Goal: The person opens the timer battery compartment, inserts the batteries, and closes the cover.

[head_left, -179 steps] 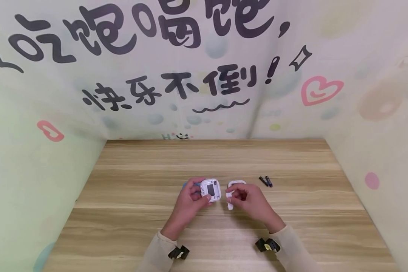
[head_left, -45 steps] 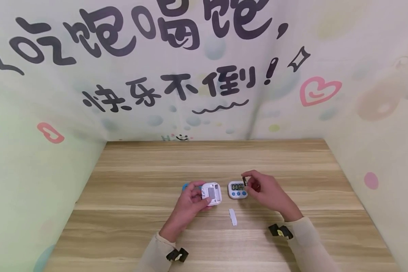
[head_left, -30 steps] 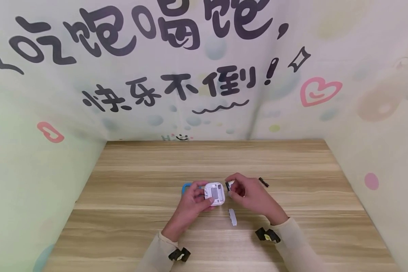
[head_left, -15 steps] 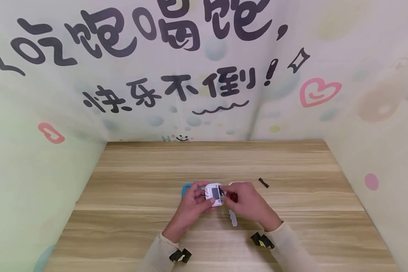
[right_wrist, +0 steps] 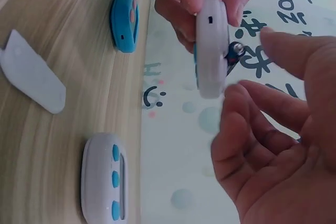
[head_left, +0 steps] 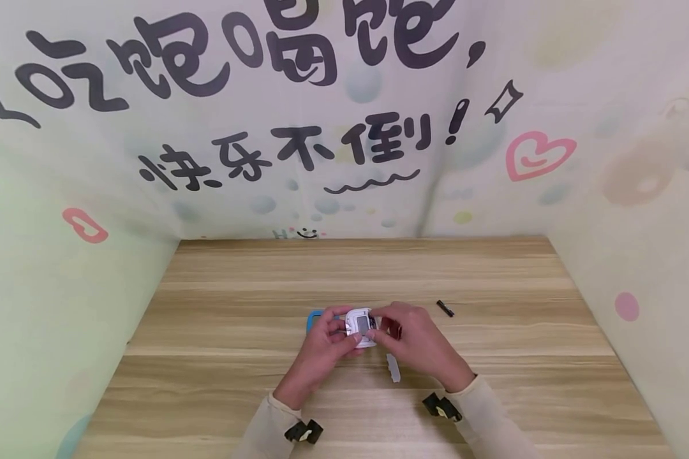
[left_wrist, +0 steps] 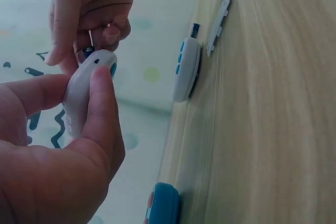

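Note:
My left hand (head_left: 316,350) grips a white digital timer (head_left: 356,325) by its sides, back up, its battery slot uncovered. A small dark battery (right_wrist: 236,52) sits tilted at the slot, one end sticking out. The fingers and thumb of my right hand (head_left: 419,338) are curled about the battery's ends, right at the timer's edge. Below the right hand lies the white battery cover (head_left: 393,368). Another white timer (right_wrist: 102,177) with blue buttons lies on the table, hidden behind the right hand in the head view.
A single dark battery (head_left: 445,308) lies on the wooden table (head_left: 252,268) to the right of the hands. At the left hand's knuckles a blue timer (left_wrist: 164,203) rests on the table. Printed walls (head_left: 298,204) enclose the table at the back and sides.
The right hand set down the cover, took one of the two batteries from the right and brought it left to the timer's slot. The left hand kept its grip on the timer.

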### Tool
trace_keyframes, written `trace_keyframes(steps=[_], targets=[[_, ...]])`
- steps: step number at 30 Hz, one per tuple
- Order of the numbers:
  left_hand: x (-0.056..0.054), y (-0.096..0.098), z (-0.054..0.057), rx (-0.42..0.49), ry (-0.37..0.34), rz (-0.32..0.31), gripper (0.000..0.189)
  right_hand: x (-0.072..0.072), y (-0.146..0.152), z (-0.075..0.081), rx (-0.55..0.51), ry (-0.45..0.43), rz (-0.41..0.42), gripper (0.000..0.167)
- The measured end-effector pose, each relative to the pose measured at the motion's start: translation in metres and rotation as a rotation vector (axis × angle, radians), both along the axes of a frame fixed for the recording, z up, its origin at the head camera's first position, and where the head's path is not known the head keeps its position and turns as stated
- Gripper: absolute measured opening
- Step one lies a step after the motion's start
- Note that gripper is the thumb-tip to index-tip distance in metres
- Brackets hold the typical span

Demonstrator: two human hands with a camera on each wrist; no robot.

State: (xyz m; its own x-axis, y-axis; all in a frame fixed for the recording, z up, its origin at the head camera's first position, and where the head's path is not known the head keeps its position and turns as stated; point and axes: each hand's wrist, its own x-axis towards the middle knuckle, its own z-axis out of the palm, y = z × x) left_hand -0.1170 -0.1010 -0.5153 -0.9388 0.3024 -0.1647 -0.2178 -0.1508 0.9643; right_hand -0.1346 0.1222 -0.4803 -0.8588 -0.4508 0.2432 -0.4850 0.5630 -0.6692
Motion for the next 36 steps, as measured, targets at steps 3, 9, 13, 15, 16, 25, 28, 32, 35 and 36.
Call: trace_keyframes(steps=[3,9,13,15,16,25,28,32,35,36], targets=[[0.0,-0.002,0.0,0.029,-0.016,-0.002,0.057,-0.004,0.003,-0.003,-0.101,-0.043,0.013,0.046],[0.0,-0.005,0.003,0.056,-0.045,0.006,0.056,-0.012,0.006,-0.015,-0.231,-0.191,0.094,0.058],[0.0,-0.005,0.004,0.071,-0.048,0.004,0.057,-0.012,0.005,-0.019,-0.262,-0.279,0.139,0.063],[0.0,-0.005,0.004,0.075,-0.048,0.005,0.057,-0.012,0.004,-0.02,-0.272,-0.302,0.149,0.064],[0.0,-0.005,0.004,0.075,-0.048,0.005,0.056,-0.012,0.004,-0.02,-0.276,-0.303,0.155,0.063],[0.0,-0.007,0.002,0.076,-0.063,-0.007,0.056,-0.012,0.005,-0.023,-0.289,-0.271,0.186,0.052],[0.001,-0.007,0.002,0.081,-0.071,-0.008,0.056,-0.011,0.006,-0.025,-0.297,-0.237,0.195,0.048],[0.001,-0.007,0.003,0.091,-0.071,-0.005,0.056,-0.009,0.005,-0.025,-0.315,-0.222,0.193,0.046],[0.001,-0.007,0.003,0.089,-0.066,-0.006,0.057,-0.008,0.004,-0.024,-0.331,-0.256,0.166,0.047],[0.001,-0.007,0.003,0.087,-0.062,-0.006,0.057,-0.008,0.003,-0.024,-0.338,-0.277,0.152,0.047]])
